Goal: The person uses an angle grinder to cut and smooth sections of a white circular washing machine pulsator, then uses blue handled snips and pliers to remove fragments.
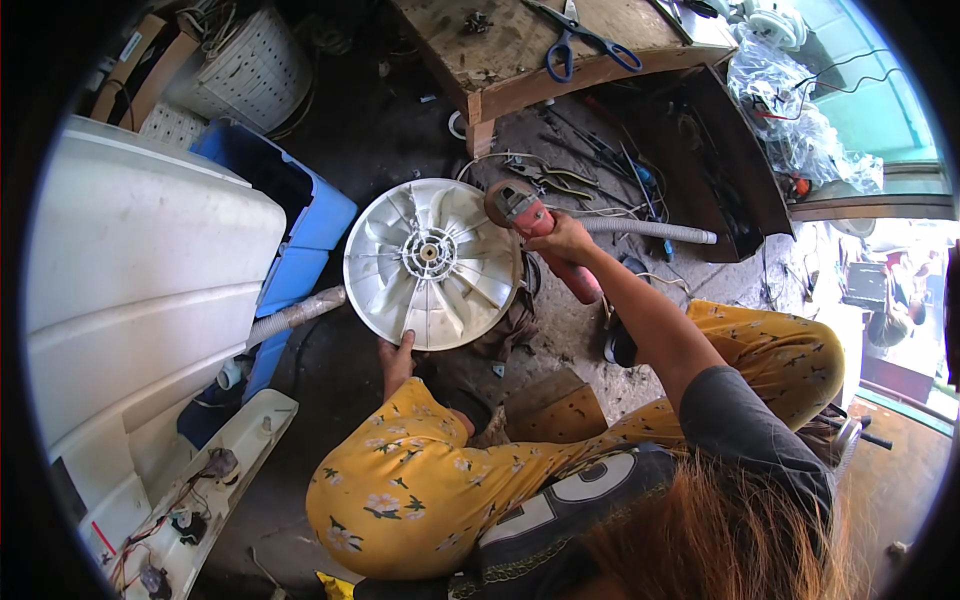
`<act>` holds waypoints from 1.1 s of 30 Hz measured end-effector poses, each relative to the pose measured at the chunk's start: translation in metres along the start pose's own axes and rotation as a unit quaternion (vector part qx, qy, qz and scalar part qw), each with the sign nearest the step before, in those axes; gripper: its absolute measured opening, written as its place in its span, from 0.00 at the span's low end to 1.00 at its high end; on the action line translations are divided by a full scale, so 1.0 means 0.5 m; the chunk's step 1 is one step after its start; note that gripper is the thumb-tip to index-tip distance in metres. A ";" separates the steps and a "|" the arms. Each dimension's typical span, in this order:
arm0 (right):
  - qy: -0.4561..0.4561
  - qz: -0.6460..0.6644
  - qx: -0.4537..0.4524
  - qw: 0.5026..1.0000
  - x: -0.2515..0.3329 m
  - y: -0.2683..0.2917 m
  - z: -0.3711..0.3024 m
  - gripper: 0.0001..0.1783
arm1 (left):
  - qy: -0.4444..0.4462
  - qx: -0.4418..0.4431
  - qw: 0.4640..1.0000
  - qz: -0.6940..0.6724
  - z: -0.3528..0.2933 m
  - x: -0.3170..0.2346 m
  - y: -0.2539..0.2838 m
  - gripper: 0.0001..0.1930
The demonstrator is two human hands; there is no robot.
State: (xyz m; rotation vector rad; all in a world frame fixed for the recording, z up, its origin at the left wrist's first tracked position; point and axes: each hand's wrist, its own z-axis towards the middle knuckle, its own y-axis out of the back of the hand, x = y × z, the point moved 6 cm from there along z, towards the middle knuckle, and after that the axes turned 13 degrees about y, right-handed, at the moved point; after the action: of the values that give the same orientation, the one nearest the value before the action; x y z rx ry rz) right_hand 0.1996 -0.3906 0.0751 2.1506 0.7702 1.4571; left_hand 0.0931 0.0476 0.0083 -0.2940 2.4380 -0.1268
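Two bare hands are at work on a white ribbed pulsator disc (435, 300) on a workshop floor (325, 375), the left hand (397, 358) holding the near rim with the thumb laid over the ribbed face and the fingers mostly hidden below. The right hand (563, 238) is wrapped around the body of a red angle grinder (575, 280), its head just beside the disc's right rim; whether tool and plastic touch cannot be told. The disc sits in front of a person in yellow floral trousers (400, 490), its round hub facing up; what supports it is hidden. Beyond the grinder, pliers (560, 184) lie near a gray corrugated hose (660, 231) and a rusty brown metal toolbox (765, 190). Blue-handled scissors (561, 60) rest on a wooden table (440, 45) above, with a clear plastic bag (765, 75) farther right. At left, a blue plastic bin (328, 205) stands against a white appliance casing (150, 240), a white perforated basket (255, 75) behind it, while a white panel (250, 430) strung with wiring lies nearest the lower left corner.
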 end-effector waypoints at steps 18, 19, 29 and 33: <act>0.029 -0.005 0.029 0.999 0.072 0.016 -0.009 0.51 | -0.073 -0.027 0.996 0.040 0.049 0.022 0.058 0.28; 0.029 -0.004 0.030 0.999 0.073 0.012 -0.009 0.51 | -0.073 -0.029 0.996 0.040 0.049 0.022 0.060 0.28; -0.013 -0.008 -0.019 1.000 0.011 0.033 -0.010 0.53 | 0.088 0.013 0.996 0.014 -0.007 0.020 -0.019 0.26; 0.044 0.066 -0.046 0.996 0.020 0.048 -0.062 0.52 | 0.169 0.103 0.980 0.025 0.024 0.036 -0.049 0.29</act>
State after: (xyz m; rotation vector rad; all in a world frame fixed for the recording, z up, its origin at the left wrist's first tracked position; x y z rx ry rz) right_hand 0.1784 -0.4006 0.1082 2.1144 0.5870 1.6299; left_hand 0.0917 0.0193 -0.0080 -0.1246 2.7370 -0.4358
